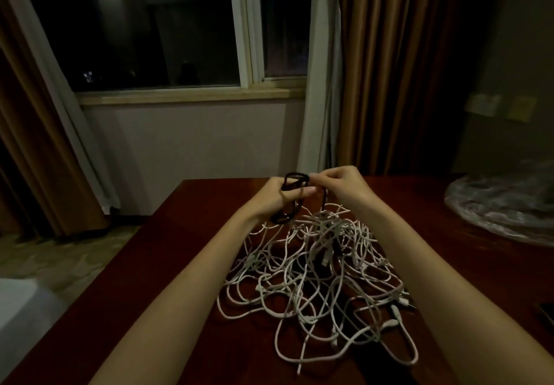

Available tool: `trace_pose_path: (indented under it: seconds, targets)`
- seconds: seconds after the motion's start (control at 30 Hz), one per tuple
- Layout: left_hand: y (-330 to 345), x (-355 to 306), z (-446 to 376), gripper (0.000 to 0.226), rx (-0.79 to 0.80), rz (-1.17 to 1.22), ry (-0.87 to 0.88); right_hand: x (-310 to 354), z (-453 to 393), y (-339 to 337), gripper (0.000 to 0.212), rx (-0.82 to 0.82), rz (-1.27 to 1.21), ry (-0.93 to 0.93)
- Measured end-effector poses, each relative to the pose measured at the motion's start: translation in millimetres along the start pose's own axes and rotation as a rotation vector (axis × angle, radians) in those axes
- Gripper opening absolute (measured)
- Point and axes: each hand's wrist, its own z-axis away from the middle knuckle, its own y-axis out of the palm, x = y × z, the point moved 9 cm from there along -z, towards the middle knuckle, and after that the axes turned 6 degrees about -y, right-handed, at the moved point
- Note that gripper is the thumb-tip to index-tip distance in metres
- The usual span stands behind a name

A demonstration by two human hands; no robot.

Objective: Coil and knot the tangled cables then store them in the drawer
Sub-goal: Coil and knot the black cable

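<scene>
A big tangle of white cables (317,273) lies on the dark red table (168,279). Above its far edge, my left hand (275,194) grips a black cable (292,196) that is wound into a small coil of loops. My right hand (338,182) pinches the top of the same black coil, and a strand of it hangs down into the pile. No drawer is in view.
A crinkled clear plastic bundle (503,208) lies at the table's right side. A dark flat object (547,312) sits at the right edge. Behind the table are a window (162,28), brown curtains (389,70) and a wall. The floor drops away on the left.
</scene>
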Motion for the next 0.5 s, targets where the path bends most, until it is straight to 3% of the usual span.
trace_pose_path:
  seconds: [0.13,0.27,0.5]
  targets:
    - [1,4,-1,0.011,0.065,0.026,-0.084,-10,6,10,0.025,0.015,-0.145,0.081]
    - [-18,16,-7,0.012,-0.085,0.108,-0.074,-27,18,23,0.021,0.06,-0.289,0.136]
    - [-30,51,-10,0.034,-0.325,0.385,-0.183,-39,24,27,0.015,0.244,0.305,0.095]
